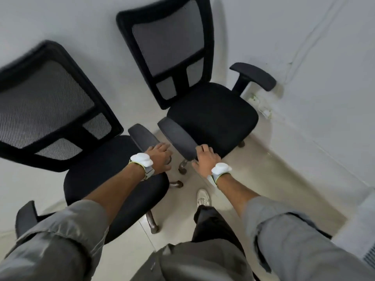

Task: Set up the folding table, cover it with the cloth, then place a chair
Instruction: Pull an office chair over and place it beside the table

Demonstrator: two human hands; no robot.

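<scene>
Black mesh backs, two office chairs against the white wall: the near chair sits low and left of me, the far chair ahead and a bit right, tucked in the corner. No folding table or cloth is in view, so I judge this is the chair step. My left hand is curled over the front end of the near armrest, and my right hand is wrapped round the front tip of the far armrest, thumb on the side toward me. Both pads run away from me, up and left, roughly parallel, with a strip of floor between them. Each hand holds the chair on its own side, so I can't tell which gets pulled. A caster sits near my shoe; I'd drag back with care.
</scene>
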